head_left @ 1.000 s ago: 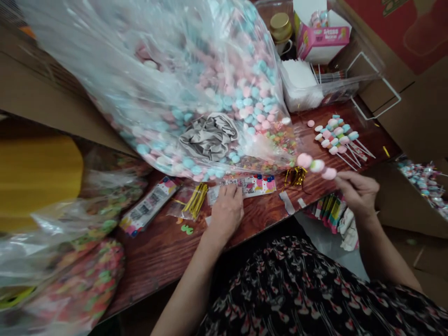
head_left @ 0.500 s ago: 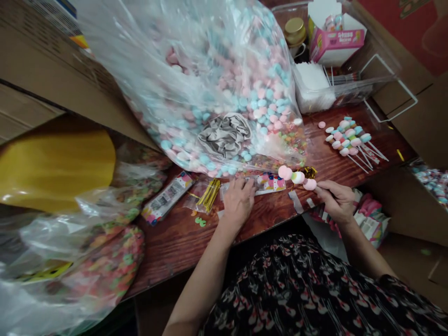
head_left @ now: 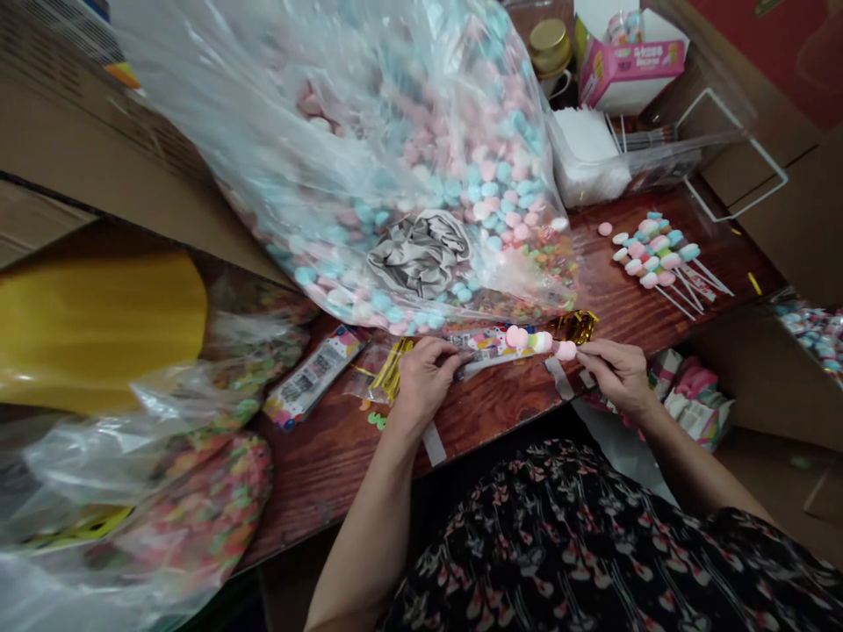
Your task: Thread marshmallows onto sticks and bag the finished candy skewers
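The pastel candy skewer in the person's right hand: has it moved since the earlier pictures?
Yes, the pastel candy skewer has moved left, away from the row of finished skewers lying on the wooden table.

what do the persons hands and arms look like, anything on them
Both the left hand and the right hand are bare, with no gloves, and no ring or watch shows on either. The forearms are bare too, with no sleeve on them in view. The person wears a black garment with a small pink and white pattern.
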A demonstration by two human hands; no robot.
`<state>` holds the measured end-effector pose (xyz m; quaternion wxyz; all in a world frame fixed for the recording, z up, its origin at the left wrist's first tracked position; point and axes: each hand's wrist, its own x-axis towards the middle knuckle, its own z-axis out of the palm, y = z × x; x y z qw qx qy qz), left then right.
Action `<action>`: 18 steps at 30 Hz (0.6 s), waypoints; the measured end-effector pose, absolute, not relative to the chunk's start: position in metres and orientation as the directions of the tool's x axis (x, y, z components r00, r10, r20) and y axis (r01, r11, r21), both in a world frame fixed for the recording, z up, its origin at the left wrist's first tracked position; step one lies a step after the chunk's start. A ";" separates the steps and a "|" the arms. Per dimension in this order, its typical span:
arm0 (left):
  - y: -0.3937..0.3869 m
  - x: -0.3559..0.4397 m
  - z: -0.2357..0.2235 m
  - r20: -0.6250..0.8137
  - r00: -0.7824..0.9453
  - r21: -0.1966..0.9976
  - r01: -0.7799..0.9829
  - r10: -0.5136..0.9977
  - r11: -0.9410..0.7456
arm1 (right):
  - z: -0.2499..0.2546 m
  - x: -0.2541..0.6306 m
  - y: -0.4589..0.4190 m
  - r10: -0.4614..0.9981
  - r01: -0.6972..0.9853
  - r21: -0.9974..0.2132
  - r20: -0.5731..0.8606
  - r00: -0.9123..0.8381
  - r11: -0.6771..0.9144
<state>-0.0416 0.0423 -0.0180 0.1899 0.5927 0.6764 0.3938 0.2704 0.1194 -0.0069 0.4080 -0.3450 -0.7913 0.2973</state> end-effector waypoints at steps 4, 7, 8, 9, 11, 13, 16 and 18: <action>0.041 -0.047 -0.017 0.183 -0.190 0.778 0.628 0.965 -0.023 | -0.001 0.266 0.125 0.760 0.295 -0.731 0.452 -0.467 0.615; 0.039 -0.048 -0.019 0.190 -0.173 0.772 0.635 0.966 -0.038 | 0.002 0.264 0.127 0.726 0.288 -0.704 0.461 -0.510 0.649; 0.038 -0.048 -0.019 0.195 -0.171 0.770 0.636 0.966 -0.043 | 0.003 0.263 0.128 0.713 0.285 -0.692 0.467 -0.523 0.663; 0.038 -0.048 -0.019 0.199 -0.169 0.770 0.637 0.965 -0.047 | 0.002 0.264 0.129 0.700 0.281 -0.681 0.475 -0.533 0.676; 0.038 -0.047 -0.019 0.205 -0.170 0.770 0.636 0.964 -0.051 | 0.000 0.265 0.130 0.674 0.266 -0.660 0.498 -0.546 0.703; 0.038 -0.047 -0.019 0.202 -0.170 0.770 0.636 0.964 -0.049 | -0.002 0.267 0.131 0.639 0.254 -0.628 0.517 -0.570 0.736; 0.038 -0.047 -0.018 0.208 -0.156 0.766 0.640 0.966 -0.061 | -0.003 0.269 0.136 0.572 0.278 -0.538 0.514 -0.639 0.795; 0.038 -0.047 -0.017 0.220 -0.139 0.755 0.651 0.965 -0.078 | 0.000 0.269 0.140 0.530 0.318 -0.453 0.488 -0.694 0.833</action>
